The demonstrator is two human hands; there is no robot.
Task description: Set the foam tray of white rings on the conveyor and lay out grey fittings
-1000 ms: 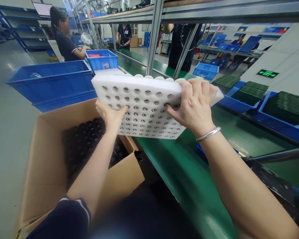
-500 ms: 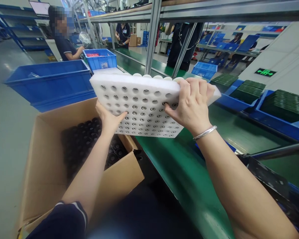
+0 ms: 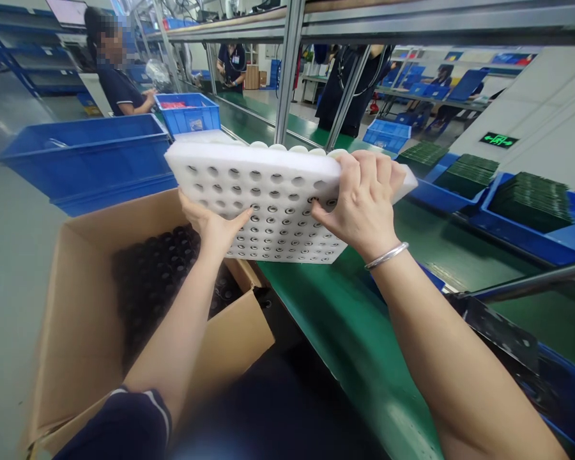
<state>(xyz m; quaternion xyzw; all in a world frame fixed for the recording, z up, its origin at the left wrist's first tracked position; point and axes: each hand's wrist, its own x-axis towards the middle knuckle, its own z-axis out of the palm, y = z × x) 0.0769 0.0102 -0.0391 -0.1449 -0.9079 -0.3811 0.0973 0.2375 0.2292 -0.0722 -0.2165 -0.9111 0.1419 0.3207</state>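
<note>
A white foam tray [image 3: 278, 220] with rows of round holes is held up on its edge, tilted, above the green conveyor belt. Metal-ringed round parts fill many of its lower holes; the upper rows look unfilled. My left hand [image 3: 213, 223] grips its left side, thumb on the holed face. Wrapped over the top right edge is my right hand [image 3: 364, 195], its thumb pressed near a hole. Pale round tops show along the tray's upper edge. Below left, an open cardboard box [image 3: 91, 275] holds many dark round parts [image 3: 160, 268].
Blue bins [image 3: 91, 150] stand behind the box. Right of the green belt [image 3: 316, 306] are blue trays of green boards [image 3: 529, 201]. A metal post [image 3: 287, 76] rises behind the foam tray. Several people work farther back, one at the upper left [image 3: 117, 83].
My left thumb has slid a little up and right across the foam tray's face. The view has shifted slightly; both hands still hold the tray.
</note>
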